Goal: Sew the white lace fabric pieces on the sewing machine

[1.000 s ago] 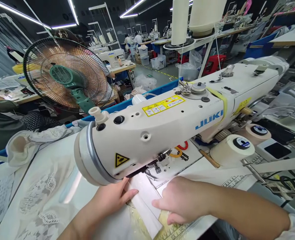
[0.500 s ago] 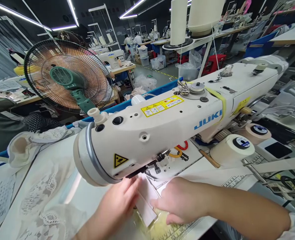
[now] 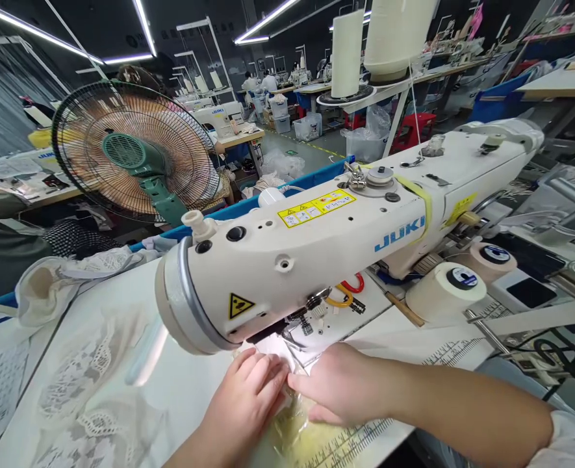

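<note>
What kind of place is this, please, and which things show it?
Most likely a garment factory sewing floor. An industrial sewing machine fills the bench, both hands press a white fabric piece beneath it, large thread cones stand behind, and further machine benches stretch back.

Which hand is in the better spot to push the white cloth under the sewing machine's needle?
Probably the left hand: its fingers lie flat on the white strip right in front of the needle area. The right hand rests further to the side.

Bright ceiling strip lights (image 3: 141,26), sharp centre, wide-angle bending at edges.
</note>
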`<act>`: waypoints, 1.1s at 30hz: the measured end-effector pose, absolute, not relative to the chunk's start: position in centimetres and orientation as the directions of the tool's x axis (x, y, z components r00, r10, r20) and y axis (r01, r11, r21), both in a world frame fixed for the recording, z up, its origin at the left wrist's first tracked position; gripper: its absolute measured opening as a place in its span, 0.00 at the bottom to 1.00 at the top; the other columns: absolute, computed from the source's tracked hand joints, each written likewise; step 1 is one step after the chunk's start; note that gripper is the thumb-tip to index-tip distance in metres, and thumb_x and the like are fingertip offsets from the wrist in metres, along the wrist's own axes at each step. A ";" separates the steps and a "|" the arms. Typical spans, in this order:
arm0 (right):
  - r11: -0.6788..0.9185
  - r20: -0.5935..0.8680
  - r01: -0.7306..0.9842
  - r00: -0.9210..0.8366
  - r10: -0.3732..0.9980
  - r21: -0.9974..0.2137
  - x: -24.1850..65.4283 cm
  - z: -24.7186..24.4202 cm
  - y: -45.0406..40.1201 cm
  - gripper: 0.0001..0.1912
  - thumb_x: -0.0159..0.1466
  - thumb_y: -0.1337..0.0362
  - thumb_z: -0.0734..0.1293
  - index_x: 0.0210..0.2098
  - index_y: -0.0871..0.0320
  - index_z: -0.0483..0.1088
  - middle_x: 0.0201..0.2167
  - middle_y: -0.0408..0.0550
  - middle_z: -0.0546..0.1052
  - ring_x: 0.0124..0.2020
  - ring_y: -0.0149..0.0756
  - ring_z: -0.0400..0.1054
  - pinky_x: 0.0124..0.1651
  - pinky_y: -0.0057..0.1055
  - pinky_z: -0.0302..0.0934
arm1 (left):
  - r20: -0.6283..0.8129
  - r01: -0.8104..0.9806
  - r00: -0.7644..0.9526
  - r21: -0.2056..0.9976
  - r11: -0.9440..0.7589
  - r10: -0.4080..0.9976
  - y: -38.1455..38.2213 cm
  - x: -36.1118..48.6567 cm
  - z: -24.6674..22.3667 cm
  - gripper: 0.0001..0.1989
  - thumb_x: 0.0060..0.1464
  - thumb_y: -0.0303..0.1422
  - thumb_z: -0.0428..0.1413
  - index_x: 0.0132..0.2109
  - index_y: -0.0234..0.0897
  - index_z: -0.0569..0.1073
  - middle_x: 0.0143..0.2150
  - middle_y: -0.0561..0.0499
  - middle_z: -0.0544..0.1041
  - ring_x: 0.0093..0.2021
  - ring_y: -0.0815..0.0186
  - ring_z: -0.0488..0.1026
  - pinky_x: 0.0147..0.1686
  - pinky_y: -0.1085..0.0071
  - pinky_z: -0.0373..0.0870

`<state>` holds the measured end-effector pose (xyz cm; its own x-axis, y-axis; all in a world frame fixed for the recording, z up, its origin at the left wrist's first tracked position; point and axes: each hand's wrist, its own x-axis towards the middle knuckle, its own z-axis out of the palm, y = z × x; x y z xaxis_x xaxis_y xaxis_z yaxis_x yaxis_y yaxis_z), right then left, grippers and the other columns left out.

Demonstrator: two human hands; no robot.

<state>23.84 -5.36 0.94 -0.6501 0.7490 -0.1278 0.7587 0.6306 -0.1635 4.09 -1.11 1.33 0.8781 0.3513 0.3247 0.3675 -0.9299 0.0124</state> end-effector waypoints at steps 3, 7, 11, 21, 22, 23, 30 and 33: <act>0.621 -0.081 0.769 -0.636 0.767 -0.155 23.5 0.2 -5.4 0.23 0.58 0.48 0.64 0.48 0.54 0.65 0.18 0.41 0.72 0.16 0.38 0.62 0.15 0.33 0.35 | 0.320 0.378 0.880 -0.027 -0.925 0.351 -0.6 3.7 1.0 0.13 0.63 0.27 0.43 0.44 0.35 0.71 0.39 0.48 0.77 0.36 0.61 0.74 0.42 0.58 0.69; 0.612 -0.113 0.776 -0.629 0.769 -0.151 23.3 -0.1 -5.4 0.29 0.60 0.47 0.62 0.55 0.56 0.62 0.19 0.44 0.73 0.15 0.39 0.62 0.16 0.33 0.36 | 0.286 0.352 0.906 -0.095 -0.931 0.313 0.0 3.3 1.3 0.14 0.63 0.26 0.42 0.45 0.36 0.71 0.40 0.48 0.78 0.37 0.63 0.74 0.42 0.61 0.68; 0.612 -0.115 0.773 -0.632 0.766 -0.168 23.5 -0.1 -5.3 0.30 0.59 0.47 0.63 0.55 0.57 0.61 0.21 0.46 0.75 0.17 0.40 0.63 0.16 0.33 0.37 | 0.258 0.303 0.931 -0.147 -0.941 0.259 0.3 3.1 1.6 0.13 0.63 0.25 0.42 0.47 0.35 0.70 0.41 0.48 0.78 0.38 0.62 0.74 0.39 0.63 0.70; 0.617 -0.103 0.768 -0.637 0.764 -0.173 23.9 0.6 -5.4 0.26 0.58 0.48 0.65 0.50 0.56 0.65 0.18 0.44 0.73 0.15 0.37 0.61 0.16 0.32 0.37 | 0.216 0.285 0.941 -0.095 -0.954 0.260 0.8 2.8 1.2 0.15 0.62 0.25 0.42 0.50 0.32 0.70 0.45 0.43 0.78 0.41 0.58 0.74 0.38 0.61 0.72; 0.618 -0.111 0.767 -0.638 0.762 -0.169 23.9 0.7 -5.4 0.26 0.58 0.48 0.65 0.51 0.56 0.64 0.18 0.43 0.73 0.15 0.37 0.61 0.16 0.32 0.37 | 0.213 0.288 0.942 -0.109 -0.951 0.261 0.9 2.7 1.2 0.15 0.62 0.25 0.42 0.49 0.32 0.71 0.45 0.43 0.78 0.41 0.58 0.74 0.36 0.63 0.73; 0.621 -0.115 0.766 -0.640 0.759 -0.167 23.9 0.8 -5.3 0.26 0.58 0.48 0.65 0.51 0.55 0.64 0.18 0.43 0.73 0.15 0.38 0.61 0.16 0.33 0.36 | 0.214 0.290 0.942 -0.126 -0.949 0.259 1.1 2.7 1.2 0.15 0.62 0.26 0.42 0.49 0.32 0.71 0.46 0.42 0.77 0.41 0.58 0.75 0.35 0.64 0.73; 0.615 -0.122 0.765 -0.640 0.759 -0.189 23.8 0.2 -5.3 0.27 0.58 0.47 0.63 0.52 0.55 0.65 0.18 0.45 0.72 0.16 0.39 0.62 0.16 0.32 0.35 | 0.225 0.339 0.926 -0.141 -0.930 0.304 2.3 2.2 0.9 0.17 0.63 0.27 0.40 0.51 0.32 0.70 0.43 0.39 0.77 0.40 0.56 0.76 0.32 0.66 0.74; 0.606 -0.115 0.776 -0.628 0.770 -0.178 23.8 0.0 -5.3 0.27 0.58 0.47 0.64 0.53 0.54 0.64 0.18 0.45 0.72 0.16 0.39 0.61 0.16 0.32 0.35 | 0.241 0.379 0.904 -0.069 -0.923 0.353 2.6 2.0 0.5 0.17 0.62 0.29 0.42 0.53 0.37 0.69 0.41 0.42 0.78 0.43 0.56 0.75 0.40 0.64 0.73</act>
